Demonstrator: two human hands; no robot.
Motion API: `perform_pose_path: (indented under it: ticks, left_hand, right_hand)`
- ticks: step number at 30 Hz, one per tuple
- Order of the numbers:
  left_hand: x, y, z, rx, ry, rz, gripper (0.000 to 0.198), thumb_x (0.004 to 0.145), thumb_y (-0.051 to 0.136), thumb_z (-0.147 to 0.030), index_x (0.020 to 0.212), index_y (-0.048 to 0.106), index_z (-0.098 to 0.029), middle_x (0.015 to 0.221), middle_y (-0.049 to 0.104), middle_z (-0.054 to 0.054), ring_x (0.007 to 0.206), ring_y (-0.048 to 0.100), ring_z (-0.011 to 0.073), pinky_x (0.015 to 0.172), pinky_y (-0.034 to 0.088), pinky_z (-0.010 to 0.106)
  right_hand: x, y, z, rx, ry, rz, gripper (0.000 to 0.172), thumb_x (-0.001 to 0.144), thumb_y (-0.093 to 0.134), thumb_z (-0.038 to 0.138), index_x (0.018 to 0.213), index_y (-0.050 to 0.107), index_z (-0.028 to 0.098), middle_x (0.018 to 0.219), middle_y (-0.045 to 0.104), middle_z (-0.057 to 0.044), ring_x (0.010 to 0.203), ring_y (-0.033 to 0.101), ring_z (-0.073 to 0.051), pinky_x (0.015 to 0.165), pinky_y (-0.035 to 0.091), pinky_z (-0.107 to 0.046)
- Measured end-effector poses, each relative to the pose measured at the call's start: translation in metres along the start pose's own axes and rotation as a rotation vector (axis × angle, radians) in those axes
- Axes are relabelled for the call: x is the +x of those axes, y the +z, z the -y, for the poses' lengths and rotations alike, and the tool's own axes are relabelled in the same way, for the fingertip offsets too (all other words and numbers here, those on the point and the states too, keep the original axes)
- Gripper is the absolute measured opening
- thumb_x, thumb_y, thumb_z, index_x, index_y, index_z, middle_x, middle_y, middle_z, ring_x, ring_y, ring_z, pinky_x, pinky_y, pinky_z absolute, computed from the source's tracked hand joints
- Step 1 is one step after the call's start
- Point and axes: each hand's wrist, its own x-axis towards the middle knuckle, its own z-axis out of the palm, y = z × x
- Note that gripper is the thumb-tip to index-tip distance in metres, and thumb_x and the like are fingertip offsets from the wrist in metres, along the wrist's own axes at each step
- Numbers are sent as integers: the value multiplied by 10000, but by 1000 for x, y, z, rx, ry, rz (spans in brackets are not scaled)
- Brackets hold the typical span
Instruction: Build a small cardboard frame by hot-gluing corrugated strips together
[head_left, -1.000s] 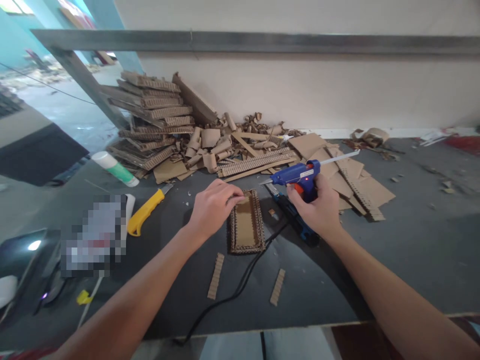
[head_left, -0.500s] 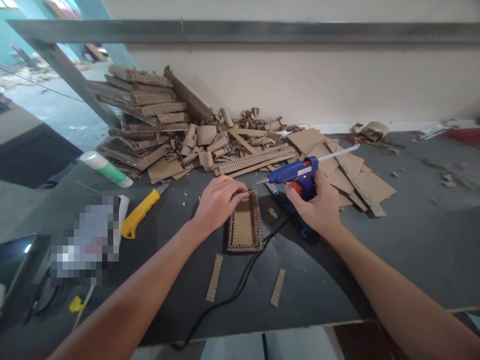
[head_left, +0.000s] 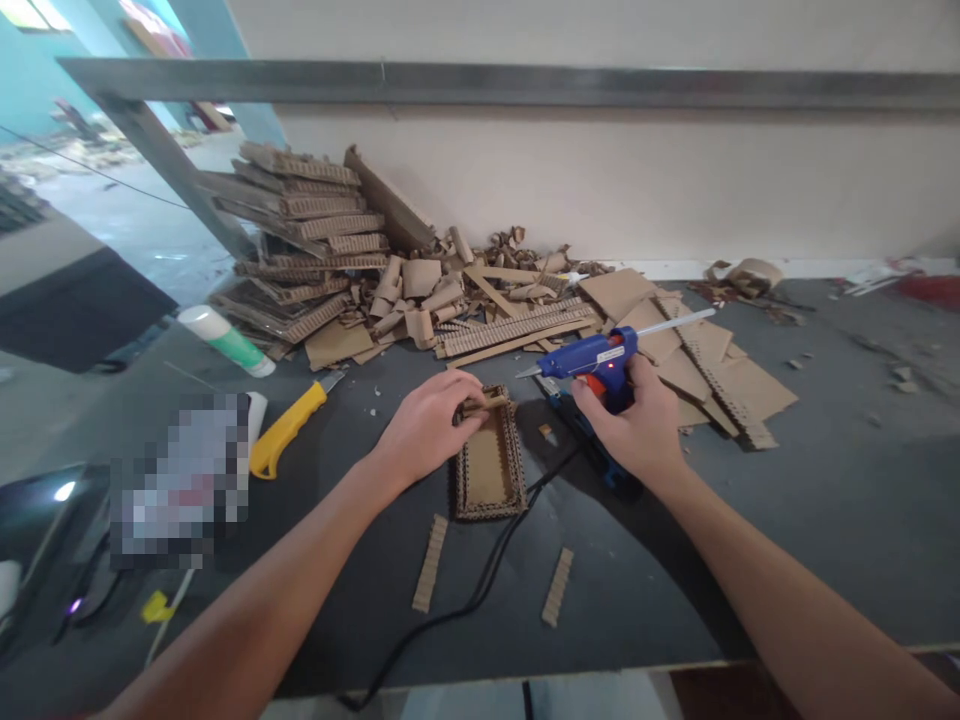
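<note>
A small cardboard tray (head_left: pixel 489 470) with corrugated edges lies on the dark table. At its far left corner, my left hand (head_left: pixel 431 428) pinches a short cardboard strip (head_left: pixel 489 403) over the opening; the fingers partly cover it. My right hand (head_left: pixel 637 415) grips a blue hot glue gun (head_left: pixel 589 357) from the right, its small light lit orange-red. The nozzle points left, just beyond the tray's far right corner, and a glue stick (head_left: pixel 679 322) juts from its back. Two loose corrugated strips, one to the left (head_left: pixel 430 563) and another to the right (head_left: pixel 557 587), lie nearer me.
A yellow utility knife (head_left: pixel 289 430) and a white-green tube (head_left: pixel 226 341) lie to the left. Behind are stacked cardboard pieces (head_left: pixel 322 225), scraps (head_left: pixel 420 290) and flat sheets (head_left: pixel 750 385). A black cable (head_left: pixel 487 575) runs past the tray to the table's front edge.
My left hand has drawn slightly left and tilted, so the cardboard strip in its fingers now shows. The glue gun stays at about the same place. The whole view has shifted a little.
</note>
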Motion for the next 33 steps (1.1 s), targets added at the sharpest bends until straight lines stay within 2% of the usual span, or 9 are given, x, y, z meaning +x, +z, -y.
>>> perform_pose_path:
  ticks: [4,7,11,16,22,28,31,33]
  left_hand:
    - [-3,-3,-7,25,-29,-10,164,963,554,-233,986,700,-161,1146,675,105,968,687,233,839,573,394]
    - [-4,-3,-11,18,-80,-43,178,957,575,-273,977,728,-187,1200,652,102,948,687,232,798,583,392]
    - [-5,2,-10,17,-118,-46,150,941,597,-262,942,729,-192,1214,646,105,1006,675,252,813,582,406]
    - [-7,8,-7,20,-144,-68,166,964,555,-255,952,701,-176,1171,666,112,927,693,228,756,588,383]
    - [-8,8,-8,107,-64,-66,148,980,509,-194,993,653,-159,1138,671,129,974,692,247,807,594,399]
    - [-9,8,-5,132,-78,-82,123,971,528,-181,970,648,-157,1110,692,131,989,699,259,856,597,436]
    - [-9,4,-8,128,18,-163,118,974,531,-188,993,646,-168,1062,721,119,1023,697,255,893,591,427]
    - [-9,1,-13,110,105,-230,114,977,534,-195,1012,641,-172,1028,735,112,1044,694,244,923,578,414]
  right_hand:
    - [-1,0,1,14,-16,-20,278,770,699,437,773,505,238,613,546,39,504,458,-128,506,390,-275]
    - [-1,1,0,21,-32,-24,268,768,702,423,776,508,239,636,572,28,515,475,-133,506,401,-277]
    - [-1,1,0,17,-41,-17,248,772,703,415,804,531,239,667,593,22,526,478,-132,504,402,-274]
    - [-2,-1,2,19,-25,1,248,780,702,424,827,545,239,645,579,33,524,478,-131,500,398,-271]
    - [-2,0,2,-10,-12,16,278,787,698,461,797,528,240,627,547,37,515,454,-128,506,380,-284]
    - [2,0,0,-123,7,29,346,771,705,512,736,488,245,528,445,63,466,417,-130,483,345,-287]
    - [2,-1,0,-18,66,68,378,725,756,537,754,535,232,571,531,42,504,477,-139,490,382,-283]
    - [0,-2,2,185,166,121,382,702,788,521,762,560,221,577,559,37,499,497,-138,476,408,-278]
